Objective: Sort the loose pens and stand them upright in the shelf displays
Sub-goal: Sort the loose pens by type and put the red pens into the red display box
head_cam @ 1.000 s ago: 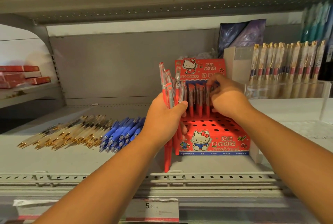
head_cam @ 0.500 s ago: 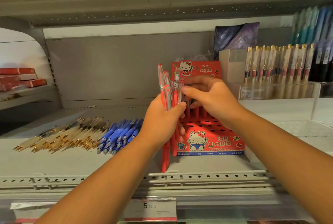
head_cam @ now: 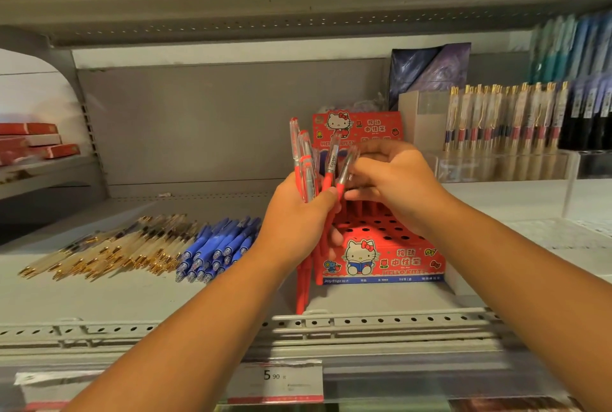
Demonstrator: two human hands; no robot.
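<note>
Several red pens (head_cam: pixel 306 159) are bunched upright in my left grip (head_cam: pixel 298 212), fingers curled round the barrels, lower ends hanging down toward the shelf's (head_cam: pixel 99 299) front rail. My right grip (head_cam: pixel 394 186) pinches one pen (head_cam: pixel 344 173) at the bunch's right edge btwn thumb & fingertips, clear end tilted up-right. Both hands are just in front of the red Hello Kitty display box (head_cam: pixel 381 259), which sits on the shelf w/ some red pens standing in its back holes. Left of it, loose on the shelf, lie a pile of blue pens (head_cam: pixel 215 249) & then gold-trimmed clear pens (head_cam: pixel 109 252). Far right, an acrylic holder (head_cam: pixel 496 166) has gold-clip pens (head_cam: pixel 503 120) upright.
</note>
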